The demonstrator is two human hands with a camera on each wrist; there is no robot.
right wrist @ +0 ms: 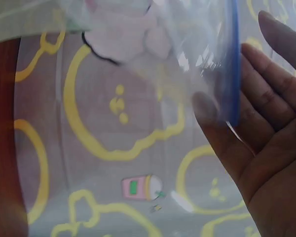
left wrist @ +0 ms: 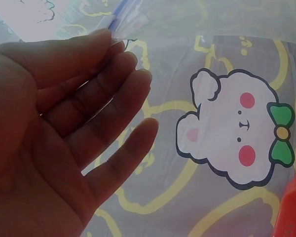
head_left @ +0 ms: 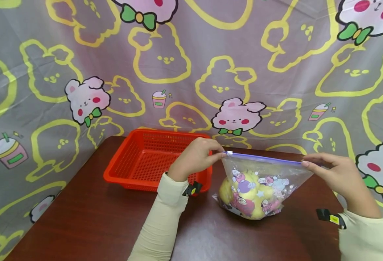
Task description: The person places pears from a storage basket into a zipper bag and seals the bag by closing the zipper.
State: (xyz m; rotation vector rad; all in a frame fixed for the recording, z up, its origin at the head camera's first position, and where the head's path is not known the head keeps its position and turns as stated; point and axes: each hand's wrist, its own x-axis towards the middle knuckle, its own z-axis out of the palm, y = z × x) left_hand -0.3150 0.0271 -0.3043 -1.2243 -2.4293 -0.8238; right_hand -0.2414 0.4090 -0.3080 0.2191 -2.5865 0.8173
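Observation:
A clear plastic zip bag (head_left: 260, 185) with cartoon prints sits on the table, holding several round yellow fruits (head_left: 255, 177) whose kind I cannot tell. Its purple zip strip (head_left: 270, 158) is stretched level between both hands. My left hand (head_left: 199, 157) pinches the strip's left end, beside a small white slider (head_left: 229, 152). In the left wrist view, thumb and forefinger meet on the strip while the other fingers spread loosely. At the opposite end, my right hand (head_left: 333, 177) holds the bag's corner between thumb and fingers. The right wrist view shows fingertips partly behind the clear plastic (right wrist: 207, 59).
A red plastic basket (head_left: 116, 173) with perforated sides stands at the back left, partly behind my left forearm. Beneath everything is a dark brown wooden table (head_left: 106, 221). A grey curtain (head_left: 185, 47) printed with cartoon animals hangs behind it and along the sides.

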